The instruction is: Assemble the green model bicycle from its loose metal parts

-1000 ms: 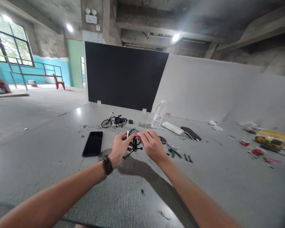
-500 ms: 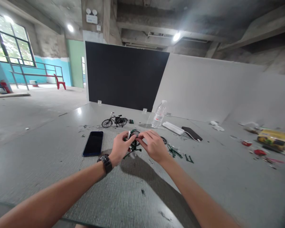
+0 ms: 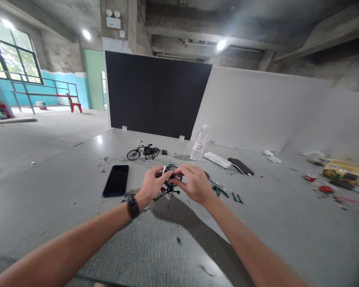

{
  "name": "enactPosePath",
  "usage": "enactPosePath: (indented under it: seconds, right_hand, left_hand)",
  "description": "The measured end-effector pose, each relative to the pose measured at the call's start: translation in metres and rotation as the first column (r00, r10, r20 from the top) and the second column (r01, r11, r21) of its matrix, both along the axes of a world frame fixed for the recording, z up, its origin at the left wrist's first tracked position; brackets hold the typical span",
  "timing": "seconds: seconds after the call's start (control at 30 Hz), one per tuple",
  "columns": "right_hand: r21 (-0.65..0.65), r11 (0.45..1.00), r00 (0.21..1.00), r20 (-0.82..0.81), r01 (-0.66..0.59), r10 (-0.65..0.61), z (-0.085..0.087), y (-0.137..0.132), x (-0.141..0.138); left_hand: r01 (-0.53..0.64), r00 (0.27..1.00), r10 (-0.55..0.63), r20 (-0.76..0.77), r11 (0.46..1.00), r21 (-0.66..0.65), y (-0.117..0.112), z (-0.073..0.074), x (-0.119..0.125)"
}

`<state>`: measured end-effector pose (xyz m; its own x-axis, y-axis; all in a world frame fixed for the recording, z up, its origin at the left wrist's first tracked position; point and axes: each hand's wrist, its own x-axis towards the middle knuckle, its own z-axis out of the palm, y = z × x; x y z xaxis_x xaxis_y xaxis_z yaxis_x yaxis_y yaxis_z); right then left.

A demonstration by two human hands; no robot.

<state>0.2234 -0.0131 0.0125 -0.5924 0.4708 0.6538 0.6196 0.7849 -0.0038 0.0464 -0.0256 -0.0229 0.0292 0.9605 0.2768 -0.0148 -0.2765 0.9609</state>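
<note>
A small green and black model bicycle (image 3: 170,190), only partly built, is held over the table between my hands, with a spoked wheel toward the top and a pedal below. My left hand (image 3: 151,185), with a dark watch on the wrist, grips it from the left with thumb and fingers. From the right, the thumb and fingers of my right hand (image 3: 194,183) pinch at the wheel. Whether a small part sits between those fingertips is hidden. Loose green frame parts (image 3: 219,189) lie just right of my right hand, beside a partly covered second wheel (image 3: 207,175).
A finished black model bicycle (image 3: 143,152) stands behind my hands. Left lies a phone (image 3: 116,181). Behind right are a water bottle (image 3: 199,143), a white bar-shaped device (image 3: 217,160) and a dark power bank (image 3: 241,167). A yellow packet (image 3: 345,172) lies far right.
My right fingers have shifted slightly over the wheel, and the model bicycle has turned a little in my grip. My left hand keeps its hold.
</note>
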Motion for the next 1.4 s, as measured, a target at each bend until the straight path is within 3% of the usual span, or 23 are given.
enactPosePath:
  seconds: [0.3,0.43,0.57,0.7,0.9,1.13,1.4]
  right_hand:
    - [-0.014,1.000,0.999,0.031,-0.017,0.017,0.000,0.000,0.001]
    - [0.012,1.000,1.000,0.025,0.017,-0.017,0.001,-0.001,0.000]
    - [-0.014,0.999,0.998,0.059,-0.029,0.029,0.000,0.000,0.000]
    - [0.012,0.999,0.999,0.038,0.030,-0.030,-0.002,0.001,-0.001]
    - [0.109,0.994,0.996,0.089,0.004,-0.014,-0.003,0.002,0.000]
    - [0.136,0.991,0.992,0.123,-0.011,-0.006,-0.009,0.004,-0.001]
    - [0.118,0.992,0.995,0.097,-0.035,0.024,-0.012,0.007,0.002]
  left_hand:
    - [0.040,0.999,-0.040,-0.001,0.999,0.012,0.001,0.000,0.000]
    - [0.029,0.999,-0.029,-0.018,0.999,0.013,0.003,-0.001,-0.001]
    - [0.000,0.999,0.001,-0.039,1.000,0.025,0.004,0.000,-0.002]
    - [-0.003,0.999,0.005,-0.051,0.999,0.039,0.003,0.002,-0.004]
    - [-0.022,0.999,0.022,-0.042,1.000,0.012,0.003,0.000,-0.002]
    - [-0.089,0.994,0.090,-0.067,0.996,0.016,0.007,-0.005,-0.002]
    - [-0.083,0.996,0.083,-0.021,0.997,-0.006,0.008,-0.005,-0.003]
